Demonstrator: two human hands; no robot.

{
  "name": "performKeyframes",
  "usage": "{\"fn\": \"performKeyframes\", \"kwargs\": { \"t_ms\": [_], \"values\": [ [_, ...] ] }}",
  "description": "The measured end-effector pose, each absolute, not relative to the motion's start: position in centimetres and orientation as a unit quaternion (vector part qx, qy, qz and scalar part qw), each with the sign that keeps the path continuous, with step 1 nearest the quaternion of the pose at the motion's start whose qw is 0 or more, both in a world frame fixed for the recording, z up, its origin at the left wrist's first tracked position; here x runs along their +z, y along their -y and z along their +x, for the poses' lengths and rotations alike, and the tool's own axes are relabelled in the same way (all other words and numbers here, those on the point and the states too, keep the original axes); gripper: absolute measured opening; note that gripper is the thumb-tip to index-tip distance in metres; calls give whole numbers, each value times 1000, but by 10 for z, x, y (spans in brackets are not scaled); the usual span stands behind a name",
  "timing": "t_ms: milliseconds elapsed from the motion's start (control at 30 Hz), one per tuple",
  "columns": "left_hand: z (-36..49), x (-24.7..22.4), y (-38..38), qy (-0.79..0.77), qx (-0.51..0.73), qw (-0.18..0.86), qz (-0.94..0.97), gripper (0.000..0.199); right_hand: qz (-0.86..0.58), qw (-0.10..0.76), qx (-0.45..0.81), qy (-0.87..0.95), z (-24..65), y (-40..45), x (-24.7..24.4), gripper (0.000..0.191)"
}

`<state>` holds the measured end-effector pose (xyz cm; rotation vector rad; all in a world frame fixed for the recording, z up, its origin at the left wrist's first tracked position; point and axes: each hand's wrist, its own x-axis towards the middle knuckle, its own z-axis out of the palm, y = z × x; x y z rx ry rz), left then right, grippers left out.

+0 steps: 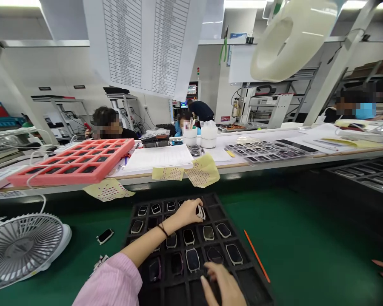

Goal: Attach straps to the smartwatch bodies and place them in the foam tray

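A black foam tray (217,204) with square compartments lies in front of me, and smartwatches without straps, such as the silver-rimmed smartwatch (192,259), rest face up in many of them. Over its far middle part, my left hand (189,212) is closed on a watch case (200,212) tilted on edge; its pale rim shows beside the fingertips. My right hand (225,284) hovers at the near side of the tray, thumb and fingers apart, with nothing visible between them. Just beyond its fingers lies a dark round-cornered watch (215,255).
An orange stick (257,256) lies right of the tray on the green mat (293,238). To the left are a loose watch (105,236) and a white fan (25,250). A shelf above holds a pink foam tray (110,168) and papers (159,158). Several people work beyond.
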<state>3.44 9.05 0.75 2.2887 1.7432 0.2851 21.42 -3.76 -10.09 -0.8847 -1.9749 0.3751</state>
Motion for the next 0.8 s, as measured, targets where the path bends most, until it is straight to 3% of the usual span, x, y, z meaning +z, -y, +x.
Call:
{"fn": "performKeyframes", "kwargs": {
  "t_ms": [100,233,533,700,733,800],
  "values": [
    [28,22,-37,-587,126,132,789,55,-408,490,353,685,212,30,-74,43],
    [19,26,39,-581,133,144,790,44,-362,427,594,578,175,36,-69,55],
    [-12,5,131,-665,116,136,725,69,-289,369,664,583,93,74,-90,55],
    [-75,12,154,-633,327,256,654,44,-328,300,775,450,79,80,-65,55],
    [-92,8,155,-672,340,239,612,29,-325,292,795,421,78,80,-60,57],
    [-125,-8,155,-785,295,150,524,20,-311,292,821,379,76,80,-50,59]
  ]
}}
